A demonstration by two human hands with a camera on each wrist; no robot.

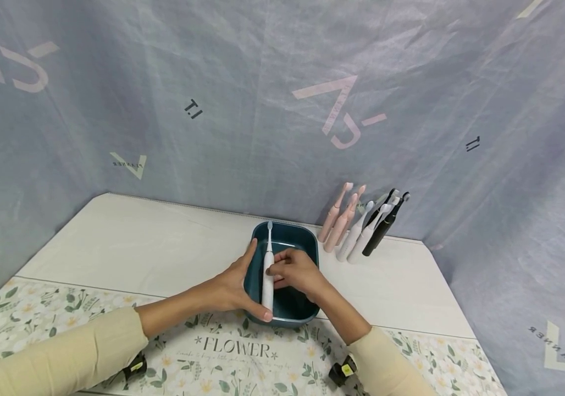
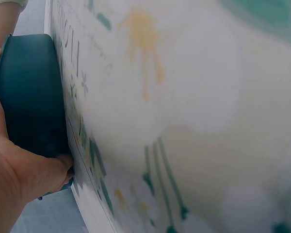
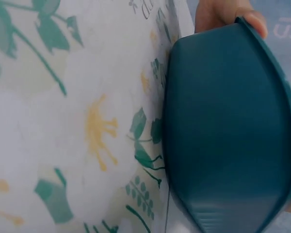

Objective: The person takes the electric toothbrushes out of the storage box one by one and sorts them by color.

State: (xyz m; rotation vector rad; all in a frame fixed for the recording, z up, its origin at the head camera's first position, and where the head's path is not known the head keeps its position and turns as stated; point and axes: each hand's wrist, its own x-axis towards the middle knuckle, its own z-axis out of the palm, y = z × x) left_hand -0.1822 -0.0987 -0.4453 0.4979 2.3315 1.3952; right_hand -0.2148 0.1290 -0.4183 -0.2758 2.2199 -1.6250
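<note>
A white electric toothbrush (image 1: 267,280) lies lengthwise in the left part of a teal plastic basin (image 1: 294,319), its brush head by the back rim. From the right, my right hand (image 1: 294,273) pinches the toothbrush handle between thumb and fingers, inside the basin. My left hand (image 1: 233,287) holds the basin's left side, thumb at the front rim and fingers along the left wall. In the left wrist view, the fingers of the left hand (image 2: 29,170) curl round the outer wall. The right wrist view shows the basin's outside (image 3: 228,121); the toothbrush is hidden there.
Right of the basin stand upright electric toothbrushes in groups: pink ones (image 1: 342,223), white ones (image 1: 361,242) and black ones (image 1: 381,234). A floral cloth (image 1: 203,363) covers the table's front, with a white surface (image 1: 154,247) behind. A grey-blue curtain (image 1: 243,110) hangs at the back and sides.
</note>
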